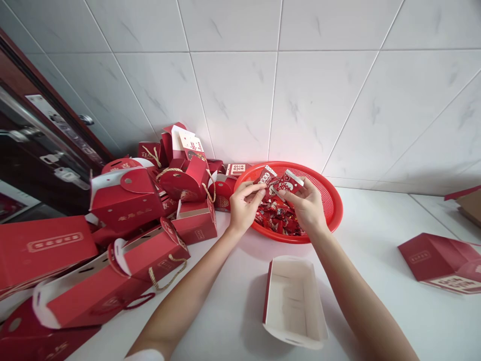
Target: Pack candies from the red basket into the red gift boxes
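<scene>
Over a round red plastic basket (335,208), my left hand (244,204) pinches a small red wrapped packet (265,176) with a white dotted edge. My right hand (308,204) holds another red packet (287,184) with white lettering, between thumb and fingers. The two packets are close together; whether they touch is unclear. Below them, red wrapped candies (280,218) lie in the basket. Nearer to me, between my forearms, an open box (295,301) with a white inside and red outer side stands on the white surface, with nothing in it.
Many red gift boxes (128,200) with rope handles are piled at the left. Another red box (436,258) lies at the right, with a brown and red item (469,204) behind it. A tiled wall (233,100) rises behind. Keys (67,174) hang at the dark door.
</scene>
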### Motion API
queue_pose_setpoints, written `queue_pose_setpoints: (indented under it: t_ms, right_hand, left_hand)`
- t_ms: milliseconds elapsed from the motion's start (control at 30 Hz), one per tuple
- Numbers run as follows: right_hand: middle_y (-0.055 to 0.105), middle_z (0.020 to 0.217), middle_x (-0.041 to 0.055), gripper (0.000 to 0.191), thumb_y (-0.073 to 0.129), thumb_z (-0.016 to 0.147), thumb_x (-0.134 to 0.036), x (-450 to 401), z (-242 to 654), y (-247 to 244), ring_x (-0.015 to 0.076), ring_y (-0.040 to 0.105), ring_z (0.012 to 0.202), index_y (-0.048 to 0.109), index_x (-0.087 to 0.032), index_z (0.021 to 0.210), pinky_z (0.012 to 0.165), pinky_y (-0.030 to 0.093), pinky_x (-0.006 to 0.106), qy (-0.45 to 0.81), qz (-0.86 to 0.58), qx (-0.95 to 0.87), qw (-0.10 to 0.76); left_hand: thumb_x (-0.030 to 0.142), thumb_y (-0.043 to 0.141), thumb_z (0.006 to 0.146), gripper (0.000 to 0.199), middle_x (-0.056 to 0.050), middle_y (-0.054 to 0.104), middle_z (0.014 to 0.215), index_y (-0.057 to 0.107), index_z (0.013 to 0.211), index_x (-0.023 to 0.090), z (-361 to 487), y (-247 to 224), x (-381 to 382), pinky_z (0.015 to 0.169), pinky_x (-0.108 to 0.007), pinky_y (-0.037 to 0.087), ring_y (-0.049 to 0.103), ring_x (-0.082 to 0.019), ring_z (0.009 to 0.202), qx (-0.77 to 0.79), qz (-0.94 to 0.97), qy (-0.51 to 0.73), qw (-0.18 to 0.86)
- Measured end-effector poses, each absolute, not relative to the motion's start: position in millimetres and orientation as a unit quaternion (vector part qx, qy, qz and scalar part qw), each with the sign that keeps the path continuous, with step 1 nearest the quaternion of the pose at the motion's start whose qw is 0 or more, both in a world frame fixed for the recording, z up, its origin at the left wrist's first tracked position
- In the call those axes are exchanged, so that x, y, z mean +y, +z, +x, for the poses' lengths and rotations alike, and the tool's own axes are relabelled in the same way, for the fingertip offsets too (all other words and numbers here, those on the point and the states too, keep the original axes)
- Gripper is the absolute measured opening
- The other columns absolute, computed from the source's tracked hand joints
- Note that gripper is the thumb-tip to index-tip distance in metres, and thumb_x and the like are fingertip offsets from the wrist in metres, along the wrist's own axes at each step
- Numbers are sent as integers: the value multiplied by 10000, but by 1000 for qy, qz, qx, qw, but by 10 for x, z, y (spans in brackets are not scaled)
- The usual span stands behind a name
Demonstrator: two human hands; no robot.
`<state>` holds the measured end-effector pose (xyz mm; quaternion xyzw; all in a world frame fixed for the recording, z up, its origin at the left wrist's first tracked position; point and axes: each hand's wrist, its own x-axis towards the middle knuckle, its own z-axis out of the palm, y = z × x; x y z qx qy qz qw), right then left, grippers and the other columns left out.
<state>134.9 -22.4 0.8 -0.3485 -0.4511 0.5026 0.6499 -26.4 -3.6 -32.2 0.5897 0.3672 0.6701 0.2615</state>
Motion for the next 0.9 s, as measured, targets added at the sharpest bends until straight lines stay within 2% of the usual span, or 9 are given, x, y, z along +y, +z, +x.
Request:
queue_pose_setpoints:
  t_ms: [200, 433, 567, 800, 900]
  right_hand:
    - [763, 950, 13, 376, 929, 629, -275, -249, 1328, 35, 226, 706, 911, 656, -241, 886, 845, 594, 406, 500, -337, -465, 649]
    - [762, 968, 20, 357, 916, 634, -257, -243, 1338, 44, 230, 715, 958, 660, -234, 882, 899, 582, 403, 508, -326, -468, 646]
    - [739, 916, 8, 396, 921, 625, -297, -236, 1345, 28, 219, 699, 881, 617, -240, 871, 835, 586, 400, 513, -337, -483, 625]
    - [693, 852, -5, 273, 848, 695, -288, -248, 1316, 4, 196, 646, 782, 639, -229, 861, 744, 545, 357, 365, -394, -587, 606]
    - [693, 772, -11, 246, 841, 693, -286, -270, 1304, 22, 191, 632, 719, 652, -222, 837, 688, 536, 341, 361, -410, -563, 620]
  left_hand:
    - [404, 800, 842, 203, -80, 758, 954, 848, 936, 231, -265, -311, -44, 728, -307, 630, 731, -207, 890, 358, 609, 665, 243]
    - [451, 828, 810, 249, -84, 776, 971, 851, 938, 239, -273, -286, -51, 728, -325, 648, 736, -220, 917, 353, 621, 654, 250]
    - [445, 843, 785, 252, -83, 773, 971, 853, 925, 236, -266, -292, -47, 733, -334, 658, 744, -224, 906, 357, 612, 655, 263]
    - [370, 843, 754, 183, -70, 766, 925, 854, 873, 231, -256, -289, -55, 707, -326, 649, 736, -216, 861, 370, 595, 659, 275]
    - [354, 846, 745, 174, -70, 767, 938, 854, 863, 226, -242, -275, -73, 714, -323, 645, 736, -214, 864, 358, 592, 661, 290]
